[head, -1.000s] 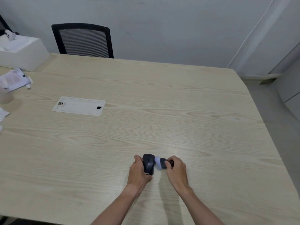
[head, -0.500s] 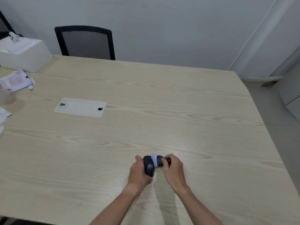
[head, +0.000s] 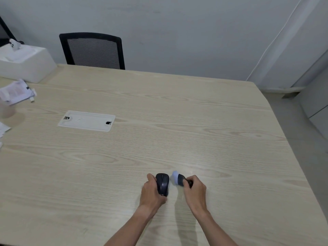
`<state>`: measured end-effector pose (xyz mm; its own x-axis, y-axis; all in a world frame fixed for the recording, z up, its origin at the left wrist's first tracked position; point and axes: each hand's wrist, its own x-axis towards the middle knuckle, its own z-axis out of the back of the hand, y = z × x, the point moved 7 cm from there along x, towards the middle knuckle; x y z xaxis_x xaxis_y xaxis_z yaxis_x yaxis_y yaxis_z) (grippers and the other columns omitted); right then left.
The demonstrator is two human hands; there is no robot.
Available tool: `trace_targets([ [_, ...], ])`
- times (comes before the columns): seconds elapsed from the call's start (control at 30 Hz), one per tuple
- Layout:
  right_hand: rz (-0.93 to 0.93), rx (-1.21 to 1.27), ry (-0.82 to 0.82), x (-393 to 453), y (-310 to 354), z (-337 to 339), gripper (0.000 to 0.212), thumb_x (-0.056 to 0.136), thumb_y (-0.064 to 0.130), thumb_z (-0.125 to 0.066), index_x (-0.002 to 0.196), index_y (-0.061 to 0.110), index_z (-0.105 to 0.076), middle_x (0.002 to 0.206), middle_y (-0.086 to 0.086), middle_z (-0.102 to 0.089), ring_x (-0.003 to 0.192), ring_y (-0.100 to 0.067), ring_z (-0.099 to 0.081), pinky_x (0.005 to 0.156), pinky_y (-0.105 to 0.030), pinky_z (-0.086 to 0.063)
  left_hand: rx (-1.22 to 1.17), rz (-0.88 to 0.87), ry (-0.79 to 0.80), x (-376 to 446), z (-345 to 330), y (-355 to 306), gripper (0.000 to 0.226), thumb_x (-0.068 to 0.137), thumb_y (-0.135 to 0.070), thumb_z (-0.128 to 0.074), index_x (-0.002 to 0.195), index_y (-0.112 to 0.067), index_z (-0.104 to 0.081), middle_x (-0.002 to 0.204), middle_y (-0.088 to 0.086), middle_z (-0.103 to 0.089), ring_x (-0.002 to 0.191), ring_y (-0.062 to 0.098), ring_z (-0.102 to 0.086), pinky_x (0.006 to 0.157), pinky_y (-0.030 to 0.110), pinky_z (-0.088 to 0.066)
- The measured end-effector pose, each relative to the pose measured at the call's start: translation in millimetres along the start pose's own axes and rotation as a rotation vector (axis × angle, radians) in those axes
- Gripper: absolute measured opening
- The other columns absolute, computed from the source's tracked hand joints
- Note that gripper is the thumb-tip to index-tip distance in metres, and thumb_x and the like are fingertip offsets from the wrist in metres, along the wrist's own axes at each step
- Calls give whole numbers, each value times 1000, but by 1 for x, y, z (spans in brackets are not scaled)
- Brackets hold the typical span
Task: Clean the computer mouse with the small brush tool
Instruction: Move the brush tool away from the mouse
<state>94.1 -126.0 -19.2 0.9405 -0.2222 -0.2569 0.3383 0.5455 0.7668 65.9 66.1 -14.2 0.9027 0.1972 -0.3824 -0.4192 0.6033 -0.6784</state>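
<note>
A dark computer mouse [head: 162,184] rests on the pale wooden table [head: 195,121] near its front edge. My left hand [head: 151,192] grips the mouse from its left side and rear. My right hand [head: 195,189] holds a small brush tool [head: 178,178] with a dark body and pale lilac bristles. The bristles point left toward the mouse and sit just off its right side, with a narrow gap between them.
A white cable-port cover [head: 86,120] is set into the table at mid left. A white tissue box [head: 24,63], crumpled papers [head: 16,92] and a clear cup [head: 6,109] stand at the far left. A black mesh chair [head: 92,50] is behind the table.
Half a second ago the bristles were on top of the mouse; my right hand has since drawn the brush off to the right. My left hand kept hold of the mouse.
</note>
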Motion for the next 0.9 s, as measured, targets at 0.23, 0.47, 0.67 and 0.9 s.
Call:
trace_targets([
  [0.23,-168,75,-78,-11,-20,4,15,87,8,-66,73,9,-60,72,-2,-65,69,-17,-61,57,-22,-40,-39,15,-17,4,-3,0,50,57,-7,-70,93,-11,-35,80,7,-60,67,20,-60,46,25,-41],
  [0.47,-136,-25,-80,-18,-21,-4,21,76,9,-69,67,15,-52,65,4,-61,65,-16,-58,55,-32,-45,-32,13,-26,6,-5,-3,51,59,-7,-72,94,-10,-35,82,6,-58,64,13,-53,44,20,-36],
  [0.67,-189,-54,33,-20,-20,-25,40,70,16,-77,96,20,-46,81,2,-65,74,-19,-63,56,-31,-46,-64,7,-37,9,-12,-2,49,61,-5,-70,96,-13,-37,83,2,-56,69,14,-56,51,24,-43],
  [0.9,-230,-15,54,-16,-23,-26,51,65,25,-88,92,15,-45,86,-3,-62,73,-18,-60,55,-25,-41,-99,-45,-34,5,-18,5,56,67,-12,-74,112,-20,-42,99,-5,-55,91,7,-55,74,26,-51],
])
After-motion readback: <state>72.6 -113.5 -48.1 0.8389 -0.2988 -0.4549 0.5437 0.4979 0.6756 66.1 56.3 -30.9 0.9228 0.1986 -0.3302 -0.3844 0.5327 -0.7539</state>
